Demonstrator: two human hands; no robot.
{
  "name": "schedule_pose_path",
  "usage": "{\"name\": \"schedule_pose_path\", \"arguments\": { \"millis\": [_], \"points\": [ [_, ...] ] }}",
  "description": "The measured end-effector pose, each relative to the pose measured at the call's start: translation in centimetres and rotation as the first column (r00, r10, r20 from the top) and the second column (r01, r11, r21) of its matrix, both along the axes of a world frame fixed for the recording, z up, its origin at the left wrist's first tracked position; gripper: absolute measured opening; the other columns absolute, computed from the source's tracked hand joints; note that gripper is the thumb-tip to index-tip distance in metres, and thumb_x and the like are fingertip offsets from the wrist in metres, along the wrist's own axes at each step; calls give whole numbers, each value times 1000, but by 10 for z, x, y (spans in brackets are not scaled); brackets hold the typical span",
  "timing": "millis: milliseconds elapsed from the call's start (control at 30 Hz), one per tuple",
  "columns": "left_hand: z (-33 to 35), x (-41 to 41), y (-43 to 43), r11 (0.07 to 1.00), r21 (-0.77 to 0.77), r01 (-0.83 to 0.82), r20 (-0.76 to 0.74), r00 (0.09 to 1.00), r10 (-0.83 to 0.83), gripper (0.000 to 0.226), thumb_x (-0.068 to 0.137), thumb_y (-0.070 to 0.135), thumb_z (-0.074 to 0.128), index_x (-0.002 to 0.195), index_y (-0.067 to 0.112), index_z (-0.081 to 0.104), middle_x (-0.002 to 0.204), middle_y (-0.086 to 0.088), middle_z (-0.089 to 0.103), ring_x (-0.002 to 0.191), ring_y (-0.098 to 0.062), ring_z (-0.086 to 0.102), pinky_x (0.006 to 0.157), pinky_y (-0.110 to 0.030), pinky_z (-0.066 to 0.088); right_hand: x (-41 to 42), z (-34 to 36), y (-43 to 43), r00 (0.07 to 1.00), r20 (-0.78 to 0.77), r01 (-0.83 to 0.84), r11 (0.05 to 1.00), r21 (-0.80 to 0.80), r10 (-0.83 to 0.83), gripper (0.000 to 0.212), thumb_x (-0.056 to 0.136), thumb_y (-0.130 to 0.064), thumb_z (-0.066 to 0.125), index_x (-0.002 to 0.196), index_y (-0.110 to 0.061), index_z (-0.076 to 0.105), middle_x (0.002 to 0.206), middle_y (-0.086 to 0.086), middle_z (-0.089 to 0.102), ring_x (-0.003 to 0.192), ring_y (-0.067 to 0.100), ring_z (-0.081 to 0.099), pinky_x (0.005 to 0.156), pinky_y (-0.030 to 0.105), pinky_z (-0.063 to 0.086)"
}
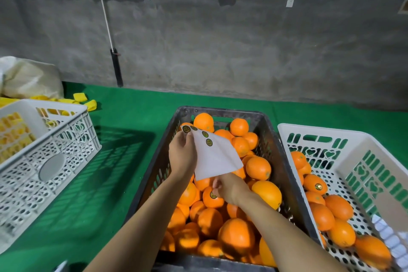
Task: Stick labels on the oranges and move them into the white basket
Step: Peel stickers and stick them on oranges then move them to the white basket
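- The green felt-covered table [132, 117] bears 3 crates side by side.
- The dark grey slotted plastic crate [284, 161] in the middle is heaped with unlabelled round oranges [236, 236].
- The white perforated plastic basket [313, 132] on the right holds several oranges, 1 labelled orange [315, 184] showing a sticker.
- Another white lattice crate [55, 150] on the left holds yellow foam nets [13, 132].
- The left hand [182, 154] grips the white backing sheet [216, 157] above the dark crate, thumb curled over its top corner; 4 round green-and-gold labels [209, 142] remain there.
- The right hand [229, 186], just below the sheet, presses bunched fingertips onto a small orange [210, 199] in the pile, a label under them.
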State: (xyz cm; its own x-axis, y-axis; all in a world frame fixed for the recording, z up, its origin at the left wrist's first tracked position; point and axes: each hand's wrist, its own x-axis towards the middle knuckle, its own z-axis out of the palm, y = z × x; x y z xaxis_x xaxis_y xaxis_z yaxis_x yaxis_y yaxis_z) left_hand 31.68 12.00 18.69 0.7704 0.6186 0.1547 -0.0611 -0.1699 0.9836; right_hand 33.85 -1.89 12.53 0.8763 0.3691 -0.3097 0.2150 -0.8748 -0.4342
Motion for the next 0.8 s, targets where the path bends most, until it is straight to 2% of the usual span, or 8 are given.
{"name": "schedule_pose_path", "arguments": {
  "millis": [100, 200, 300, 367, 500, 567, 700, 800],
  "points": [
    [1, -1, 1, 1000, -27, 10, 4, 1000, -10, 34, 102, 24, 47, 80, -1, 50, 71, -19, 48, 64, -17, 42, 61, -36, 31, 2, -1, -4, 996, -15, 85, 994, 71, -84, 28, 87, -27, 74, 110, -17, 61, 104, 4, 66, 94, 24, 62, 79, 37, 51],
    [0, -1, 2, 1000, -27, 7, -1, 1000, -7, 34, 102, 26, 47, 87, -4, 54, 74, -20, 51, 66, -19, 43, 62, -38, 32, 2, -1, -3, 996, 12, 89, 994, 67, -90, 10, 93, -19, 63, 99, -15, 69, 98, 2, 66, 93, 23, 62, 76, 33, 49],
    [-2, 0, 3, 999, -39, 3, -6, 1000, -3, 31, 102, 27, 47, 91, 1, 60, 84, -19, 62, 71, -22, 54, 63, -36, 39, 1, -1, -2, 994, 43, 95, 989, 113, -100, 19, 97, -18, 51, 84, -13, 64, 87, 7, 63, 89, 28, 62, 72, 38, 47],
    [-3, 1, 3, 999, -51, 5, -3, 1000, -5, 30, 102, 27, 47, 92, 2, 61, 87, -19, 64, 76, -25, 58, 65, -36, 41, -2, -1, -1, 999, -11, 51, 991, 122, -50, 12, 93, -28, 60, 95, -15, 60, 97, 7, 62, 94, 27, 62, 81, 42, 53],
    [-2, 2, 3, 999, -47, -8, -3, 1000, 8, 30, 102, 26, 47, 92, 2, 60, 86, -20, 63, 73, -23, 56, 64, -37, 40, -6, -2, 1, 992, -92, -103, 974, -202, 86, 70, 85, -49, 72, 142, -15, 49, 150, 6, 38, 131, 30, 47, 106, 43, 45],
    [-2, 1, 2, 999, -47, -9, -8, 1000, 9, 30, 102, 26, 46, 91, 1, 60, 84, -20, 62, 72, -20, 54, 63, -36, 39, -8, -1, 4, 994, -58, -108, 953, -283, 95, 74, 87, -53, 68, 145, -14, 45, 156, 6, 31, 133, 30, 46, 107, 43, 45],
    [-2, 1, 2, 999, -45, -17, -11, 1000, 17, 30, 102, 27, 47, 90, 2, 60, 84, -18, 61, 72, -18, 53, 63, -35, 39, -12, 0, 7, 991, 18, -116, 932, -342, 130, 65, 90, -52, 65, 140, -13, 50, 150, 7, 39, 128, 30, 50, 103, 42, 47],
    [-3, 2, 3, 998, -57, -29, -3, 1000, 29, 26, 103, 28, 48, 85, 12, 60, 78, -4, 61, 74, -16, 57, 65, -32, 43, -12, 4, 4, 998, 36, -45, 966, -253, 56, 44, 86, -50, 65, 115, -16, 61, 116, 5, 59, 107, 25, 60, 82, 34, 51]
  ]
}}
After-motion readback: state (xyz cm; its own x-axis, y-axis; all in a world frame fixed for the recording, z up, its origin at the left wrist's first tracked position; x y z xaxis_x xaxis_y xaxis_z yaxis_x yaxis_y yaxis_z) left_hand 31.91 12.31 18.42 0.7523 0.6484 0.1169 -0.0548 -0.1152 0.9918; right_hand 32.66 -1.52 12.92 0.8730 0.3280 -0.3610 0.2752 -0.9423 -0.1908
